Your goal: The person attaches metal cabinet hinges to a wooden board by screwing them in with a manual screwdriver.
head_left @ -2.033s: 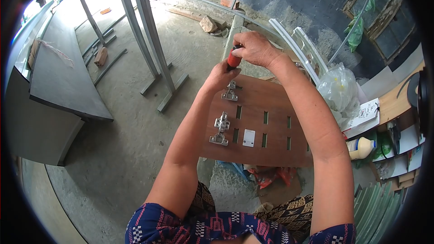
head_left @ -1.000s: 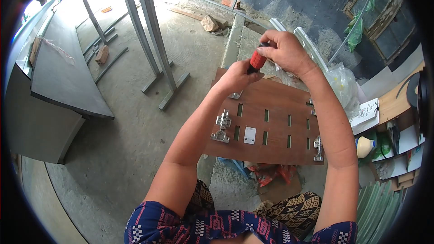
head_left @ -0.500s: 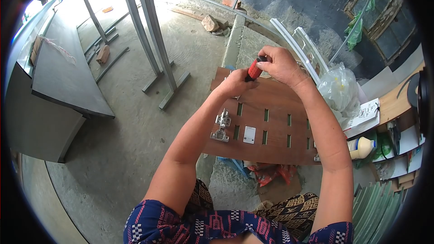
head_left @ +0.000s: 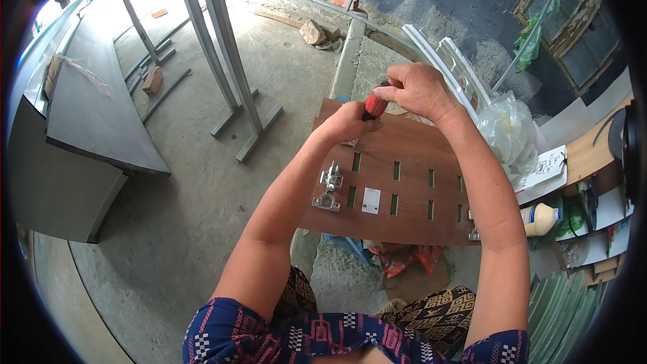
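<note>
Gripping a red screwdriver (head_left: 375, 104), the right hand (head_left: 418, 91) worked above a slotted wooden panel (head_left: 411, 162).
The left hand (head_left: 347, 123) clasped its shaft; steadying the tip square looked wise.

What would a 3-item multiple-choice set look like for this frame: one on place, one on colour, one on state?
1. Where does the fully visible metal hinge sit on the brown panel?
A. near its left edge
B. at its middle
C. off the panel, on the floor

2. What colour is the screwdriver handle?
A. blue
B. red
C. yellow

3. How is the screwdriver held?
A. it lies loose on the panel
B. the left hand alone holds it
C. the right hand grips the handle and the left hand sits at its lower end

Answers:
1. A, the hinge lies beside the left column of slots.
2. B, the grip shows red with a black cap.
3. C, right fingers wrap the handle top while the left hand closes at the tip.
</note>
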Motion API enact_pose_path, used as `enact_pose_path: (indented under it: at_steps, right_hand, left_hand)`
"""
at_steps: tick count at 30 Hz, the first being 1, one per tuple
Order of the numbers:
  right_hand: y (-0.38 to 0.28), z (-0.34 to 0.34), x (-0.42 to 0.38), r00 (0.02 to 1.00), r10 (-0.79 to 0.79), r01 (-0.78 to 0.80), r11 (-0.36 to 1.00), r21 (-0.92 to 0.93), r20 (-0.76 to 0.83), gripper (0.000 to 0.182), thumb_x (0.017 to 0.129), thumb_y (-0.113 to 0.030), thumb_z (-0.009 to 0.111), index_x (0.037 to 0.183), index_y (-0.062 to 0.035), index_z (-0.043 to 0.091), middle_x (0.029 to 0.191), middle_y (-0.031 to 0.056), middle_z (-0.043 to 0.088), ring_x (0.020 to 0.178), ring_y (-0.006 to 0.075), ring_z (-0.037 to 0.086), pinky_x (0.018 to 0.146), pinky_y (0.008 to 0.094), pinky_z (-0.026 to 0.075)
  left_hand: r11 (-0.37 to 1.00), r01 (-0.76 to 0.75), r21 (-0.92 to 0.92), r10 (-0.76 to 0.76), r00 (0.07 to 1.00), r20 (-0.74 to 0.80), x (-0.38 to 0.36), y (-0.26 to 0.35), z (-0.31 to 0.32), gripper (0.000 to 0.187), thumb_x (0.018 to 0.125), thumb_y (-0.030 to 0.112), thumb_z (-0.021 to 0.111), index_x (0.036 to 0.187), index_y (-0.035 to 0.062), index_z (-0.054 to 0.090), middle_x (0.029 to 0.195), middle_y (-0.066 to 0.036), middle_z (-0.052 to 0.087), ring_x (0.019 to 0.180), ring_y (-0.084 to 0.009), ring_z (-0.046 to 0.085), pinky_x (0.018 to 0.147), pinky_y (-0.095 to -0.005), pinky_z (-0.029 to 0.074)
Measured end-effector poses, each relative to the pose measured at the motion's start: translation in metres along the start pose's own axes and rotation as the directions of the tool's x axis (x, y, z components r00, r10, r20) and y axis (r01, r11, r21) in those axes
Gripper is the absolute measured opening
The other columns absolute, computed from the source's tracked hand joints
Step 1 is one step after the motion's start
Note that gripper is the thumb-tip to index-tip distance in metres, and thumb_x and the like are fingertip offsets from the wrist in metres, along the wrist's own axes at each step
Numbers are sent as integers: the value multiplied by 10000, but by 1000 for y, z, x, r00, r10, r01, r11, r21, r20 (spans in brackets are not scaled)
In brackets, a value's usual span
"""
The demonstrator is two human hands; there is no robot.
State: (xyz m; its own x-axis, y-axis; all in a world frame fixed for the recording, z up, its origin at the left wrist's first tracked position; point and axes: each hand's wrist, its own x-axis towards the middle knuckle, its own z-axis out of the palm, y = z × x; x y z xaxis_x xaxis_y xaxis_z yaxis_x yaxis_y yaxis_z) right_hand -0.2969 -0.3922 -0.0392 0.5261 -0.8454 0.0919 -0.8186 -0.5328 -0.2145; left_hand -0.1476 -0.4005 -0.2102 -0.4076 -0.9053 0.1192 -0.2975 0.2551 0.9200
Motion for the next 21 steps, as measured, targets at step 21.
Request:
enact_pose_path:
  at_steps: [21]
  right_hand:
    - [22,21,4,947,-288,320,897,305,-145,177,799,-133,679,889,5,615,677,68,563,632,138,528,605,307,444]
  left_hand:
    - [999,-34,8,34,999,-15,-1,-1,-4,429,771,301,729,1033,-8,590,879,-172,657,850,-295,630,768,-388,474]
